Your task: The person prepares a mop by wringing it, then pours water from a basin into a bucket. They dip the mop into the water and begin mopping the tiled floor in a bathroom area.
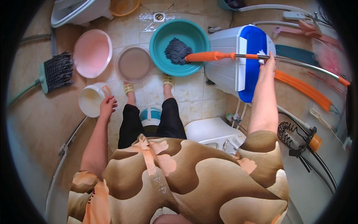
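Note:
My right hand (268,63) grips the metal pole of a mop (299,63), with a crumpled white scrap (261,56) at the fingers. The pole slopes down across a white body with a blue top (253,81), perhaps a small washing machine. The mop's orange plastic sleeve (209,56) crosses the rim of a teal basin (159,33). Grey mop strands (178,52) lie bunched inside that basin. My left hand (108,107) hangs beside a white bucket (90,100), fingers loosely curled and apart, nothing visible in them. Whether it touches the bucket's rim, I cannot tell.
A round tub of murky water (134,64) and a pink basin (93,53) stand left of the teal one. A broom (57,73) is at the far left. A floor drain (159,17) lies ahead, a teal-and-white bucket (151,114) between my legs, and a white toilet (209,130) at right.

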The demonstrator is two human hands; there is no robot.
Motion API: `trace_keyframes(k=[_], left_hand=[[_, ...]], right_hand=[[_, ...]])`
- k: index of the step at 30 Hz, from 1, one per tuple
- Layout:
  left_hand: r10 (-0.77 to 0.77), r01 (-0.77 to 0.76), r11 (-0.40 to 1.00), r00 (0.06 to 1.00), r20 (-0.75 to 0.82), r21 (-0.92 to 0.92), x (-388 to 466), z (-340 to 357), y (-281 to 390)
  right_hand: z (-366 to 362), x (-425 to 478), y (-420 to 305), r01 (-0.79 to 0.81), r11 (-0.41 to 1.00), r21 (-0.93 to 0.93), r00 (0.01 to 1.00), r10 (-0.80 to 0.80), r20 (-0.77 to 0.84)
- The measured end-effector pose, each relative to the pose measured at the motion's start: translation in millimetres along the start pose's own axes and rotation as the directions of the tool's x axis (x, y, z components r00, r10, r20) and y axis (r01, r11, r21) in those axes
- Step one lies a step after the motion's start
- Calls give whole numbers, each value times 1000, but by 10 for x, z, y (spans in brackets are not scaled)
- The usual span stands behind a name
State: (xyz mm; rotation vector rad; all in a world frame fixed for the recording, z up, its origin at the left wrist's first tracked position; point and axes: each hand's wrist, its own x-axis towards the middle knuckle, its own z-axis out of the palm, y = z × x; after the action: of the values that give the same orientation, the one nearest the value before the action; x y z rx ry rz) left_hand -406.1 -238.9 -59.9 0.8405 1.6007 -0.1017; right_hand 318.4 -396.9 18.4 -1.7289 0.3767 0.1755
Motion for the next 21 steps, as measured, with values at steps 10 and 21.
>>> trace_keyframes(k=[10,21], left_hand=[[60,-60,998,995,79,-9,72,179,23],[-2,-5,998,995,101,67,176,218,83]], right_hand=[[-518,-873,-34,188,972,-138,936,-220,-275],[-2208,-1169,491,-295,955,-3,939,290,-186]])
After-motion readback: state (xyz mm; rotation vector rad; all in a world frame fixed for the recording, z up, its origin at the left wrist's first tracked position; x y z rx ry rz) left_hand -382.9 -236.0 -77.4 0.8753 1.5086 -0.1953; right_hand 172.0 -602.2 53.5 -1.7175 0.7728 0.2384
